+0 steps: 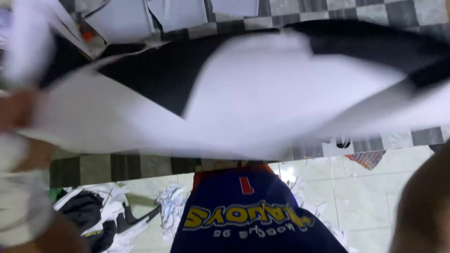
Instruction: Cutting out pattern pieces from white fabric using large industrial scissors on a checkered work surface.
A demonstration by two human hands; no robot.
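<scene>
White paper sheet (262, 98) blurred in left hand (18, 112).

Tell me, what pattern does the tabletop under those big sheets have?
A grey and dark checkered tabletop, clearest at the head view's top edge.

The big white sheet (262, 98) is motion-blurred. At nine o'clock, the left hand (16, 110) is a smear, its grip unreadable. The frame's edge crops it.

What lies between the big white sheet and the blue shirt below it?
In the head view, a checkered table edge lies between the white sheet and the blue shirt.
</scene>
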